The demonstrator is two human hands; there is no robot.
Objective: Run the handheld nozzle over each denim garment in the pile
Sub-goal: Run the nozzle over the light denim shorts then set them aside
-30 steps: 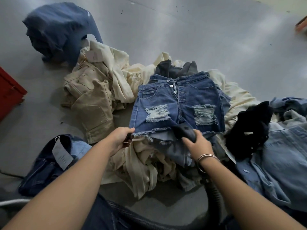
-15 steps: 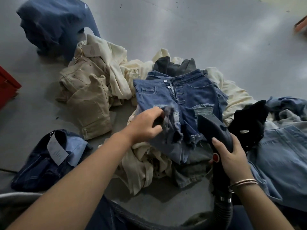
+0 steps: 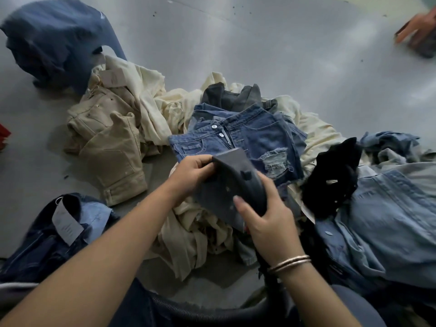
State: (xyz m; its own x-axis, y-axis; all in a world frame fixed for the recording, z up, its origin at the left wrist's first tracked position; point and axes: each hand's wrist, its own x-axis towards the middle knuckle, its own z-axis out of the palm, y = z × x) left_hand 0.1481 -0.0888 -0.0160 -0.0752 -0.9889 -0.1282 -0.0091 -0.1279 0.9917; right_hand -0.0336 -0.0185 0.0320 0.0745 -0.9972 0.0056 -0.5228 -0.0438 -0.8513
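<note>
Both hands, left hand (image 3: 192, 172) and right hand (image 3: 266, 218), grip the nozzle (image 3: 232, 182) near the shorts (image 3: 254, 135), so loose shorts could bunch up

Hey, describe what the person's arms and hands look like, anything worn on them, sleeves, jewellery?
Both forearms are bare, with no sleeves in view. The right hand has two thin metal bangles at the wrist, pinkish gold in tone. The left hand shows no bracelet, watch or glove. No rings are visible on either hand. The nails are short and unpainted where they show.
</note>
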